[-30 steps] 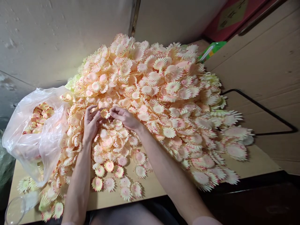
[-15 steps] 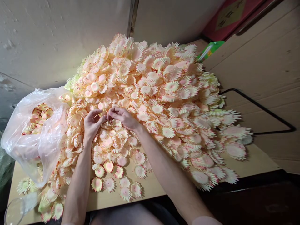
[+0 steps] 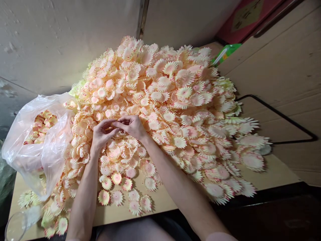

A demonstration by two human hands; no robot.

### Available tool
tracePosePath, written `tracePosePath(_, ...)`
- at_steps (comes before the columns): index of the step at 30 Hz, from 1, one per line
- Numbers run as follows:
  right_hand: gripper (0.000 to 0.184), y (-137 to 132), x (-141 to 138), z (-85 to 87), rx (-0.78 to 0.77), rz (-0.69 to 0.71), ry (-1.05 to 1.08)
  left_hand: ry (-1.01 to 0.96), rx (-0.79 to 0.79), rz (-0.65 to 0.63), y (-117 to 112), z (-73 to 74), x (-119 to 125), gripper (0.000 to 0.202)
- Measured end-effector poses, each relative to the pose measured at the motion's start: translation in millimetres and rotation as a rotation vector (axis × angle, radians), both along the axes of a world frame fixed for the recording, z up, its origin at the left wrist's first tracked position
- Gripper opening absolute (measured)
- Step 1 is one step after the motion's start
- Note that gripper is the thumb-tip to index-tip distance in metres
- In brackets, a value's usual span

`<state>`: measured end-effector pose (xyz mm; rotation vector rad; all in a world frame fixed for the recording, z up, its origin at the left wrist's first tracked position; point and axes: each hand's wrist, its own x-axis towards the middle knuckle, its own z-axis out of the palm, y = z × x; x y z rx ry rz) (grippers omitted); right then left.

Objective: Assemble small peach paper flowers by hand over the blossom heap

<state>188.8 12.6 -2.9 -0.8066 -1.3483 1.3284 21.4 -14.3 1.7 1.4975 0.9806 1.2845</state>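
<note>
A large heap of cream and pink artificial flower petals (image 3: 165, 90) covers most of the wooden table (image 3: 278, 172). My left hand (image 3: 101, 134) and my right hand (image 3: 131, 125) meet over the heap's near left side, fingertips pinched together and touching. Whatever lies between the fingertips is hidden by the fingers. Loose petal discs (image 3: 125, 184) lie flat on the table just below my forearms.
A clear plastic bag (image 3: 37, 144) with more petals sits at the left. A glass rim (image 3: 15, 226) shows at the lower left corner. A green packet (image 3: 225, 53) lies behind the heap. Brown board and a black wire frame (image 3: 281, 115) stand at the right.
My hands have closed in on each other. A small petal piece seen between the fingers a second ago is now hidden by the pinched fingertips.
</note>
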Motion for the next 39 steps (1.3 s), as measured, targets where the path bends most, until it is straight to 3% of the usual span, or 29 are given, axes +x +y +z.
tracePosePath(6, 0.025, 3.7, 2.1, -9.0, -0.01, 0.046, 0.03, 0.006, 0.018, 0.008, 0.1, 2.7, 1.4, 0.039)
tracePosePath(12, 0.027, 2.5, 2.5, -2.3, -0.05, 0.061, 0.048, 0.035, 0.007, 0.021, -1.0, 7.4, -0.1, 0.028)
tracePosePath(19, 0.028, 2.5, 3.3, -1.2, -0.037, 0.021, 0.043, 0.077, -0.004, 0.101, 2.2, 0.7, -7.0, 0.025)
tracePosePath(30, 0.035, 1.5, 1.4, -4.2, -0.043, 0.041, 0.024, 0.048, 0.05, 0.012, 1.2, 3.9, -1.3, 0.023)
tracePosePath(39, 0.036, 3.4, 4.0, -3.8, 0.036, 0.131, 0.046, 0.063, 0.022, 0.045, 1.2, 3.9, 0.3, 0.027)
